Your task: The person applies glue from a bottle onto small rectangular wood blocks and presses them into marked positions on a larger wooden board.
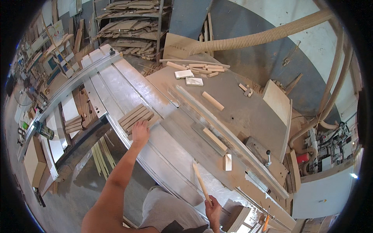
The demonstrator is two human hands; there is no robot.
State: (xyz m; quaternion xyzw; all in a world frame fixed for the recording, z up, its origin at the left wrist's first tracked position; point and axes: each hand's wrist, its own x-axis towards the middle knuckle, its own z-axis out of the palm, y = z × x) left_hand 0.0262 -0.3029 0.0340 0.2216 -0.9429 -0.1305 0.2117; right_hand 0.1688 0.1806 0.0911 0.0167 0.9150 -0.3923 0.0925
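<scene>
My left hand (140,132) rests on the near end of several short wood strips (135,117) lying side by side on the metal sliding table (122,76) of a panel saw. Its fingers touch the strips; whether they grip one is unclear. Low in the view, my right hand (214,207) is closed around the lower end of a slim wooden stick (201,182), which points up and away over the table. Beyond it, a short wood strip (215,139) lies beside the long rip fence (230,137), with a small light block (228,162) close to its near end.
Past the fence lie a loose wood piece (213,100), two white-topped blocks (184,74) and a pile of offcuts (204,69). A ribbed dust hose (262,36) arches above. An orange-handled tool (266,222) and a wooden box-like piece (237,220) lie at lower right. A jar (43,130) stands at left.
</scene>
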